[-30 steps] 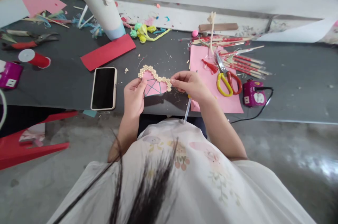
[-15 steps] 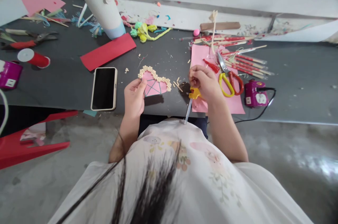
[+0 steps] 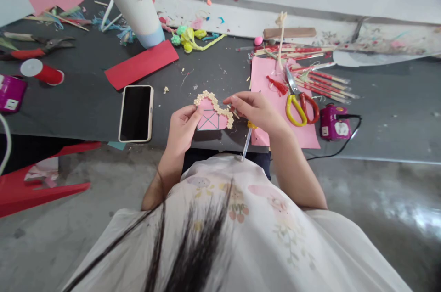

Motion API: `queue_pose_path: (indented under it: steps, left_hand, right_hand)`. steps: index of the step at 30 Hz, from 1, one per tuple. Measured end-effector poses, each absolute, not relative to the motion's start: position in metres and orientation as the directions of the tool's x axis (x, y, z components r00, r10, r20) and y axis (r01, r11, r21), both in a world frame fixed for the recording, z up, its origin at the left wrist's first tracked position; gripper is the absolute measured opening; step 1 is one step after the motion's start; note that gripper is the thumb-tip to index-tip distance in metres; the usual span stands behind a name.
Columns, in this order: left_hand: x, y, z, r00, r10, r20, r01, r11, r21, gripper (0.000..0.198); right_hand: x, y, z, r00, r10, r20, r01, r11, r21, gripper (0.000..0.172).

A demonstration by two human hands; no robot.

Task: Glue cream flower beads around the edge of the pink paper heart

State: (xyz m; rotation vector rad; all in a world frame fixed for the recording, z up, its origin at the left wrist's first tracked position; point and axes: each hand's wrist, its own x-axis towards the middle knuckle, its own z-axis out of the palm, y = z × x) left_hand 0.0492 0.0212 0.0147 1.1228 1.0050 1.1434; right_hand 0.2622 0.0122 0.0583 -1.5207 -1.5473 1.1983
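Note:
My left hand [image 3: 184, 129] pinches the left edge of a small pink paper piece [image 3: 214, 119]. Dark green lines cross it, and a wavy border of small cream-coloured pieces [image 3: 210, 96] runs along its top and right side. Over the right end of that border is my right hand [image 3: 253, 107], its fingers pinched together. Whatever they may hold is too small to make out. Partly hidden below my right wrist lies a yellow tool [image 3: 252, 125], from which a translucent stick [image 3: 246, 144] points towards me.
Scissors [image 3: 296, 103] and a red tassel [image 3: 277, 85] lie on pink paper [image 3: 260, 71] at right, near wrapped sticks [image 3: 324, 81] and a purple box [image 3: 335, 122] with a cable. Leftward are a phone [image 3: 136, 114], red card [image 3: 142, 64], bottle [image 3: 139, 12], thread spool [image 3: 42, 72] and pliers [image 3: 37, 48].
My right hand has moved left from above the yellow tool to the cream border. My left hand has shifted the pink paper piece slightly right and turned it a little.

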Motion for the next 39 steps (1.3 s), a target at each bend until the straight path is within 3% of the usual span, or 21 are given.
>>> queue_pose_path:
  steps: [6, 12, 21, 27, 35, 39]
  left_hand:
    - [0.05, 0.019, 0.022, 0.253, 0.967, -0.02, -0.064, 0.037, 0.997, 0.045]
    - [0.056, 0.018, 0.024, 0.29, 0.953, -0.092, -0.059, 0.114, 0.992, 0.039]
    - [0.069, 0.017, 0.025, 0.133, 0.984, -0.115, -0.11, 0.13, 0.985, 0.034]
    - [0.065, 0.017, 0.026, 0.127, 0.981, -0.15, -0.108, 0.164, 0.981, 0.028]
    - [0.062, 0.019, 0.019, 0.121, 0.989, -0.083, 0.005, 0.083, 0.997, 0.021]
    - [0.061, 0.013, 0.023, 0.056, 0.989, 0.138, 0.229, -0.148, 0.962, 0.021]
  right_hand:
    - [0.247, 0.019, 0.064, -0.212, 0.962, -0.171, 0.149, -0.141, -0.979, 0.035]
    - [0.242, 0.018, 0.059, -0.164, 0.965, -0.204, 0.134, -0.183, -0.974, 0.029]
    - [0.232, 0.009, 0.054, -0.104, 0.989, -0.1, 0.149, -0.084, -0.985, 0.027]
    - [0.23, 0.006, 0.048, -0.045, 0.997, -0.062, 0.123, -0.056, -0.991, 0.023]
    - [0.229, 0.005, 0.048, 0.019, 0.997, -0.073, 0.107, -0.075, -0.991, 0.021]
    - [0.226, 0.005, 0.044, 0.086, 0.994, -0.063, 0.09, -0.071, -0.993, 0.023]
